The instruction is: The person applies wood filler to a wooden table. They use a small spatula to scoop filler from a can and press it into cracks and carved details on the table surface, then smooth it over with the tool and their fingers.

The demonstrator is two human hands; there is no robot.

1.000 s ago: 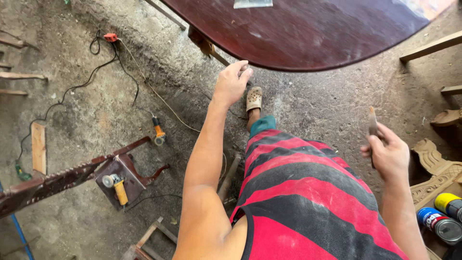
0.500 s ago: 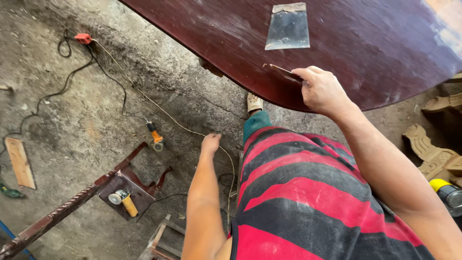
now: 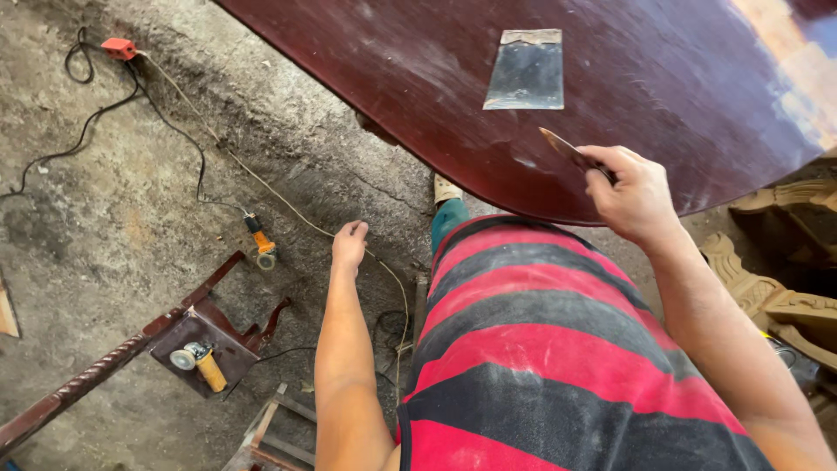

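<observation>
The large, dark red-brown, glossy wooden worktop point(image 3: 418, 78) with a rounded edge is filling the upper part of the view, and its surface is showing dull, scratched patches. Under it the rough grey concrete floor point(image 3: 113, 218) is carrying black cables, a small orange power tool point(image 3: 261, 249) and a dark metal bracket point(image 3: 205, 336). A person in a red and grey striped shirt point(image 3: 558, 349) is standing at the worktop's edge. On the wood a thin rectangular sheet of grey metal point(image 3: 527, 70) is lying flat, well apart from both hands. The right hand point(image 3: 632, 192) is closing its grip around a thin flat metal scraper blade point(image 3: 567, 153); the blade's long axis is pointing up and to the left, away from the hand, with its tip just above or touching the wood near the edge; I cannot tell which. The left hand point(image 3: 350, 244) is hanging low over the floor, loosely half open and holding nothing, much farther from the blade.
</observation>
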